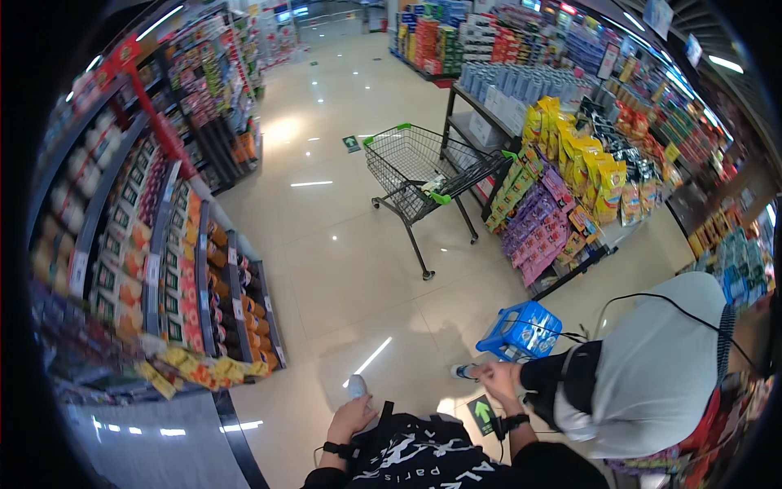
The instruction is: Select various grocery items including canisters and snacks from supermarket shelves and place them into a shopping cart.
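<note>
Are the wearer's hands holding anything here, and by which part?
The left hand hangs low with nothing visible in it. The right hand is closed near a blue basket, but any hold cannot be told.

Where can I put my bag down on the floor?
The shiny floor lies bare between the left shelves and the shopping cart. It is crowded near the blue basket, beside the crouching person and the snack rack.
</note>
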Action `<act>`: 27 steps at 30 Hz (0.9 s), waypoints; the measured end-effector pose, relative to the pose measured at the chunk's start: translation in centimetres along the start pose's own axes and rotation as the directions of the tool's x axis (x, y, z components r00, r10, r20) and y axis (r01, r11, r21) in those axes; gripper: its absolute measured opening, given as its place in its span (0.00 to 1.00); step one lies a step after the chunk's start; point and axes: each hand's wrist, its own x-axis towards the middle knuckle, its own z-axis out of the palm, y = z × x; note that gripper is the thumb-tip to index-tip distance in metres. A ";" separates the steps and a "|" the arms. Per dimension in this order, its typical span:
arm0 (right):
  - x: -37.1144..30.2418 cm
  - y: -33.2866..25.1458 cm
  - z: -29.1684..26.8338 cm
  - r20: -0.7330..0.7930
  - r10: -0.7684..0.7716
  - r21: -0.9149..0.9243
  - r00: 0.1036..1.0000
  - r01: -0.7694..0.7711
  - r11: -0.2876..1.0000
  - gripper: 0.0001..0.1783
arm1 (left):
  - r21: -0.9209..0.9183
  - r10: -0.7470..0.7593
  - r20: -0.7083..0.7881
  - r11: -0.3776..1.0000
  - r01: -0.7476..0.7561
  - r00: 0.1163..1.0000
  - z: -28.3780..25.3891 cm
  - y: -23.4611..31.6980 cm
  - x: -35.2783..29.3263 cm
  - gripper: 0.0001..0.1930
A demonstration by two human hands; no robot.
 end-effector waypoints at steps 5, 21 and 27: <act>8.2 -17.6 4.2 -0.201 -0.048 -0.043 0.979 0.040 0.998 0.20 | 0.100 0.121 -0.098 0.989 -0.112 0.988 -12.6 -3.4 6.4 0.30; 45.4 -20.1 8.0 -0.591 0.188 0.281 0.784 -0.019 0.960 0.27 | -0.039 0.558 0.116 0.829 -0.557 0.822 -34.2 7.9 39.8 0.28; 62.8 -15.2 5.1 -0.642 0.277 0.223 0.715 -0.172 0.959 0.29 | -0.151 0.681 0.333 0.722 -0.676 0.653 -41.8 17.1 54.2 0.25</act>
